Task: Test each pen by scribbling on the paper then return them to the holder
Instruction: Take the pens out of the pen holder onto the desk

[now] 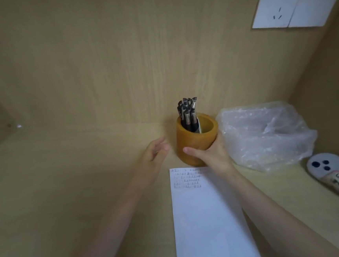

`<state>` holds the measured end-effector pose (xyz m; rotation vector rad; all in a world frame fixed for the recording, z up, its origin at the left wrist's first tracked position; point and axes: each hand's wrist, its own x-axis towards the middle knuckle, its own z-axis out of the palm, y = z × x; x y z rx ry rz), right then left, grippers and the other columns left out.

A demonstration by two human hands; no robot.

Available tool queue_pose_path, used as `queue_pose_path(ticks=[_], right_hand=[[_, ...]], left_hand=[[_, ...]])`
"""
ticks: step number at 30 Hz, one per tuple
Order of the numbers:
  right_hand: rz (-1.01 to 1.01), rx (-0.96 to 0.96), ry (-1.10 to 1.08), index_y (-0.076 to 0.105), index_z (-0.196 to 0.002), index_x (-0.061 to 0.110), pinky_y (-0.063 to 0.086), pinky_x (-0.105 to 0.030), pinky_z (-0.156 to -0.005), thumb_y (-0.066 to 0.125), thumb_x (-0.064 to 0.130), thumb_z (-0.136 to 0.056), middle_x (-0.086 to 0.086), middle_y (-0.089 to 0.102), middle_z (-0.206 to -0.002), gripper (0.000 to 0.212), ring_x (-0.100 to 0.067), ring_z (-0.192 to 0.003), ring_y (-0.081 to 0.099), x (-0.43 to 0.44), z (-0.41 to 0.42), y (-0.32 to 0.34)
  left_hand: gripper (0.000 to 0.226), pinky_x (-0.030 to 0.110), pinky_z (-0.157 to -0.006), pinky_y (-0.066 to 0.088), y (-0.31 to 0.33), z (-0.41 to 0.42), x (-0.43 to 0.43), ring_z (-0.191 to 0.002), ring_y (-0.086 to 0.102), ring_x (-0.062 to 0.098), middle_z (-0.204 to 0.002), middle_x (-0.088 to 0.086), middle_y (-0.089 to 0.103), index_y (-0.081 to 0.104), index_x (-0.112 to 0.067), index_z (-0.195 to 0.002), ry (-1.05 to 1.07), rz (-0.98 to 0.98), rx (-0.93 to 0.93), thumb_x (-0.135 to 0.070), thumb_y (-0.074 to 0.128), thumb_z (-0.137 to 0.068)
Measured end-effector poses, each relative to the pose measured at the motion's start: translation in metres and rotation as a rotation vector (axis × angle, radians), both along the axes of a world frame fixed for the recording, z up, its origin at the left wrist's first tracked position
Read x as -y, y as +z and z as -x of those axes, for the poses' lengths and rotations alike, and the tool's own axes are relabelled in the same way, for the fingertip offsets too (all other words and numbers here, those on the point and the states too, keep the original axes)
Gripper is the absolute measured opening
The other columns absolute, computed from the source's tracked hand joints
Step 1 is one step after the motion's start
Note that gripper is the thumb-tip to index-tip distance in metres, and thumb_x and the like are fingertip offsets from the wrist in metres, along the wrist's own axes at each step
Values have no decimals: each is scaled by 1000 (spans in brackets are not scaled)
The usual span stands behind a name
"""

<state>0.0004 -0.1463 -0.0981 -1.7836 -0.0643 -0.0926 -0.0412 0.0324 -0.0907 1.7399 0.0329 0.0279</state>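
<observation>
Holder [192, 138], amber cup, stands on bench [86, 176] just behind top edge of paper [209, 217]. Pens [188, 114] bunched upright against its left wall, all inside.
Right hand [210, 155] wraps holder from right, thumb across front. Left hand [154, 152] released, fingers relaxed, just beside holder, holding nothing.
Judgement: step = draw first pen. Steady holder with right hand. Pinch one cap at edge of bunch, lift straight up so neighbours don't ride out. Plastic bag [267, 136] close on right: avoid nudging.
</observation>
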Motion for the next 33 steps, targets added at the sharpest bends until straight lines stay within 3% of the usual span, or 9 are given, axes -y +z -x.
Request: queue_pose_path(ticks=[6,10,12,17,20,22,24,27,33], right_hand=[[279,197,91,31,-140,24,37,-25,-98,93,18,-52,4,42,-130,107,-10,-119,43,1,7,13],[732,432,225,29,-143,22,36,-45,-105,91,29,-51,-2,35,-137,111,-19,-127,34,-5,16,17],[868,528,264,32,-143,17,35,-47,-105,90,27,-54,-6,38,-139,107,-23,-128,35,-11,19,19],[1125,708,316,36,-142,13,21,-42,-114,88,16,-57,-12,42,-140,100,-25,-131,32,-25,19,30],[1242,777,374,34,-144,14,11,-41,-116,83,8,-63,-14,40,-144,95,-29,-138,30,-30,21,33],[1295,826,398,31,-145,15,9,-41,-118,81,9,-66,-15,37,-147,94,-29,-140,29,-33,22,35],[1315,883,409,31,-145,14,9,-41,-119,79,8,-69,-15,38,-147,90,-29,-140,29,-36,22,38],[1359,918,432,29,-146,14,9,-41,-119,80,10,-69,-16,36,-148,92,-29,-141,28,-36,22,44],[1405,917,301,34,-144,11,8,-42,-120,74,5,-73,-17,39,-145,82,-32,-140,30,-21,19,51]], left_hand=[[40,30,-96,42,4,15,-17,-115,52,13,-130,1,49,39,-18,-133,88,282,20,-35,36,-97],[26,33,-99,39,4,19,-26,-100,56,4,-108,-11,58,49,-30,-108,67,484,-17,-42,29,-97],[25,30,-94,43,-1,21,-31,-96,59,3,-106,-9,60,51,-30,-107,94,504,-38,-42,32,-96],[63,2,-79,39,-11,37,-44,-115,42,-1,-132,-15,38,25,-27,-142,65,146,23,-29,58,-88],[103,28,-105,29,-20,41,-53,-132,20,4,-145,-17,18,11,-39,-143,63,-270,127,-37,79,-66],[114,41,-111,25,-29,40,-56,-136,17,9,-149,-13,14,7,-38,-143,26,-514,256,-48,81,-57],[116,43,-112,24,-36,38,-55,-136,19,10,-150,-9,20,4,-35,-144,16,-636,305,-56,77,-56],[110,38,-109,27,-43,41,-55,-130,30,12,-143,-6,35,8,-29,-146,85,-586,268,-53,75,-62],[83,37,-106,32,-49,45,-69,-121,34,9,-130,-8,42,31,-28,-139,95,-686,297,-48,71,-70]])
